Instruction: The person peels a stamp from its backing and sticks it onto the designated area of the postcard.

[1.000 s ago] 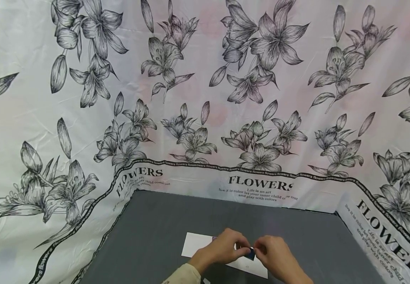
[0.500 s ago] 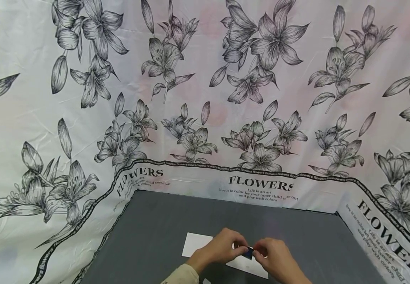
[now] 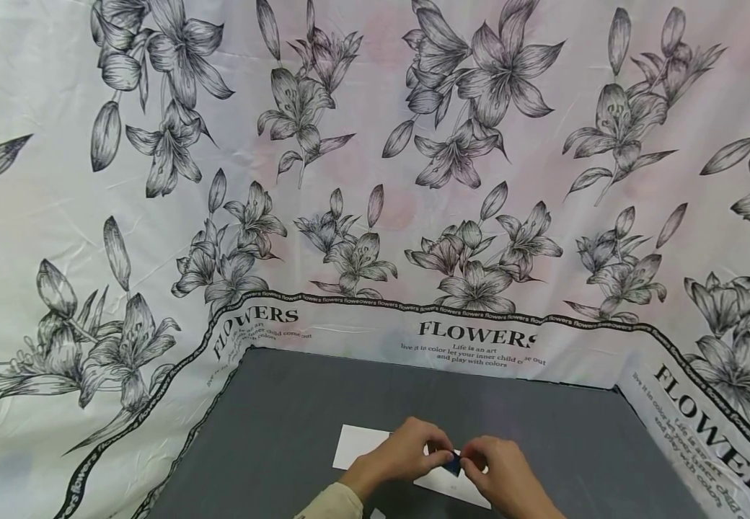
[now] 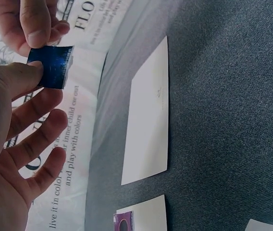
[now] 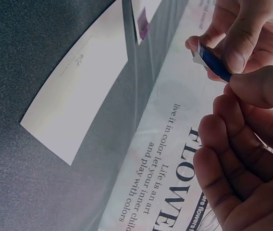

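A small dark blue stamp (image 3: 454,465), square and glossy, is held up over the table between both hands. My left hand (image 3: 407,450) pinches it between thumb and index finger; in the left wrist view the other fingers spread loosely away from the stamp (image 4: 55,67). Thumb and fingertips of my right hand (image 3: 505,468) pinch its opposite edge. Seen edge-on in the right wrist view, the stamp (image 5: 214,61) has a white layer showing behind it. Beneath the hands lies a blank white card (image 4: 148,120) with tiny faint print near one edge.
Another white card (image 3: 355,447) lies to the left, with a purple stamp (image 4: 123,222) on it. A corner of white paper (image 3: 377,514) shows at the near edge of the view. Flower-printed white cloth (image 3: 375,144) walls in the grey table (image 3: 284,404).
Both hands stay nearly in place above the card. My right hand has shifted very slightly left and down, and the blue stamp's tilt has changed a little between the fingers.
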The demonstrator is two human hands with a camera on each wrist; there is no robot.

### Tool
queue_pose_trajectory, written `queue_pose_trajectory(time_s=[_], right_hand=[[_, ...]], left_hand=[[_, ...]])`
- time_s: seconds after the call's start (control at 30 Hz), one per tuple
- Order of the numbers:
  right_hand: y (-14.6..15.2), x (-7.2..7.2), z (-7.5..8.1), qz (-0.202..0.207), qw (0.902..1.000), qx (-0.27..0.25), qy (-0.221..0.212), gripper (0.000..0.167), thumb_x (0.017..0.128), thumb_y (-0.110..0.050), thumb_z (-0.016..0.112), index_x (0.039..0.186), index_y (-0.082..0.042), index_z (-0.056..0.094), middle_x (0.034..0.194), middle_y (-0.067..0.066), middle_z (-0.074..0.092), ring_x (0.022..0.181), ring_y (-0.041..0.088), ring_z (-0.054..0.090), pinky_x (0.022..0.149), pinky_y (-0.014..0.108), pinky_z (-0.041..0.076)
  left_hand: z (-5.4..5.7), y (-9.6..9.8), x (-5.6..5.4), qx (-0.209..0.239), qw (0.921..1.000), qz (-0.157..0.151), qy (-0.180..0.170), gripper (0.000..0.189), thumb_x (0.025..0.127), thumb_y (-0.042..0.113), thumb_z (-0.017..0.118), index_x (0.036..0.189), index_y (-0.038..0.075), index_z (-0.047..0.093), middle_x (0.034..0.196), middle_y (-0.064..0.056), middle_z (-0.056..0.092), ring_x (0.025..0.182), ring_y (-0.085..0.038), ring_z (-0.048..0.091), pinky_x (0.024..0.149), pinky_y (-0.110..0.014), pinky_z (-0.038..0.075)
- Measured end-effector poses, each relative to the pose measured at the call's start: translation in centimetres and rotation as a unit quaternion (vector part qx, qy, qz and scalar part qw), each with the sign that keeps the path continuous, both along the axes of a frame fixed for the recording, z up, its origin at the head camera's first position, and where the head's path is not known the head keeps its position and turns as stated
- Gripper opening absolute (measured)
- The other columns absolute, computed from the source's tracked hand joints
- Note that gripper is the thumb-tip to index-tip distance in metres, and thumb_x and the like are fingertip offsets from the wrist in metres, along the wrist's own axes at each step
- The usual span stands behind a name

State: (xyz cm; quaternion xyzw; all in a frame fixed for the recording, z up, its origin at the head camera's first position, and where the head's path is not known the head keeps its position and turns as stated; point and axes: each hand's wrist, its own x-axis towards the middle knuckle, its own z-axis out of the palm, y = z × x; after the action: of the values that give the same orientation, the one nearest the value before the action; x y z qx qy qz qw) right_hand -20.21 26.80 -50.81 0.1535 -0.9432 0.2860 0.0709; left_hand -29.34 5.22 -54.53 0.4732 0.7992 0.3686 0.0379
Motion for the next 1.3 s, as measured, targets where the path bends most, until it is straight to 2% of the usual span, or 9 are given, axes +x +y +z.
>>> queue_pose_trajectory(time_s=[0.27, 0.33, 0.5, 0.6, 0.77, 0.97, 1.13, 1.3], right_hand=[[-0.22, 0.28, -0.01, 0.01, 0.9996, -0.004, 0.024, 0.011, 0.094, -0.01, 0.079, 0.089, -0.019, 0.078, 0.082, -0.016, 0.069, 0.071, -0.006, 0.058, 0.063, 0.026, 0.052], [-0.28, 0.34, -0.05, 0.008, 0.9995, -0.002, 0.03, 0.012, 0.094, -0.009, 0.079, 0.088, -0.019, 0.078, 0.081, -0.016, 0.068, 0.071, -0.006, 0.058, 0.064, 0.026, 0.052], [-0.41, 0.36, -0.19, 0.01, 0.999, -0.005, 0.044, 0.013, 0.094, -0.008, 0.08, 0.087, -0.019, 0.077, 0.081, -0.017, 0.067, 0.072, -0.006, 0.057, 0.064, 0.025, 0.052], [-0.48, 0.41, -0.26, 0.01, 0.9986, -0.01, 0.05, 0.013, 0.094, -0.008, 0.08, 0.088, -0.019, 0.077, 0.082, -0.017, 0.067, 0.072, -0.006, 0.057, 0.064, 0.025, 0.052], [-0.58, 0.48, -0.45, 0.007, 0.9973, -0.02, 0.07, 0.015, 0.093, -0.007, 0.081, 0.088, -0.02, 0.077, 0.083, -0.017, 0.067, 0.073, -0.007, 0.057, 0.064, 0.026, 0.054], [-0.63, 0.42, -0.75, 0.011, 0.9947, -0.026, 0.099, 0.017, 0.093, -0.006, 0.082, 0.089, -0.021, 0.077, 0.084, -0.018, 0.068, 0.073, -0.007, 0.059, 0.063, 0.026, 0.054], [-0.68, 0.41, -0.81, 0.014, 0.9957, -0.031, 0.086, 0.016, 0.093, -0.006, 0.081, 0.089, -0.021, 0.078, 0.084, -0.018, 0.069, 0.073, -0.007, 0.059, 0.064, 0.027, 0.055], [-0.82, 0.34, -0.83, 0.028, 0.9949, -0.027, 0.093, 0.016, 0.092, -0.003, 0.079, 0.089, -0.019, 0.078, 0.086, -0.014, 0.072, 0.074, -0.007, 0.06, 0.065, 0.028, 0.056]], left_hand=[[0.33, 0.0, 0.0, 0.007, 1.0, -0.004, 0.0, 0.014, 0.107, 0.018, 0.072, 0.112, 0.013, 0.084, 0.098, 0.009, 0.08, 0.083, 0.013, 0.058, 0.074, -0.011, 0.05], [0.35, -0.01, 0.02, 0.011, 0.9999, -0.003, 0.001, 0.014, 0.107, 0.019, 0.072, 0.113, 0.013, 0.084, 0.1, 0.009, 0.079, 0.086, 0.013, 0.06, 0.077, -0.013, 0.054], [0.26, -0.09, 0.11, 0.021, 0.9996, 0.008, 0.017, 0.021, 0.107, 0.024, 0.073, 0.125, 0.013, 0.078, 0.116, 0.003, 0.077, 0.103, -0.002, 0.071, 0.092, -0.024, 0.06], [0.33, -0.2, 0.19, 0.023, 0.9995, 0.021, 0.005, 0.025, 0.105, 0.026, 0.076, 0.127, 0.014, 0.073, 0.122, -0.001, 0.074, 0.107, -0.008, 0.072, 0.094, -0.026, 0.06], [0.53, -0.22, 0.36, 0.02, 0.9989, 0.042, -0.002, 0.021, 0.103, 0.026, 0.08, 0.115, 0.015, 0.068, 0.111, 0.0, 0.071, 0.096, 0.001, 0.065, 0.085, -0.017, 0.055], [0.51, -0.15, 0.47, 0.027, 0.9995, 0.014, -0.001, 0.009, 0.105, 0.02, 0.075, 0.098, 0.014, 0.075, 0.092, 0.008, 0.07, 0.077, 0.009, 0.056, 0.07, -0.01, 0.05], [0.49, -0.13, 0.53, 0.023, 0.9997, -0.006, 0.001, 0.012, 0.107, 0.017, 0.07, 0.103, 0.012, 0.08, 0.09, 0.007, 0.072, 0.076, 0.011, 0.055, 0.068, -0.009, 0.048], [0.45, -0.07, 0.51, 0.018, 0.9996, -0.015, -0.017, 0.014, 0.107, 0.016, 0.068, 0.106, 0.01, 0.081, 0.093, 0.007, 0.076, 0.077, 0.011, 0.058, 0.07, -0.009, 0.05]])
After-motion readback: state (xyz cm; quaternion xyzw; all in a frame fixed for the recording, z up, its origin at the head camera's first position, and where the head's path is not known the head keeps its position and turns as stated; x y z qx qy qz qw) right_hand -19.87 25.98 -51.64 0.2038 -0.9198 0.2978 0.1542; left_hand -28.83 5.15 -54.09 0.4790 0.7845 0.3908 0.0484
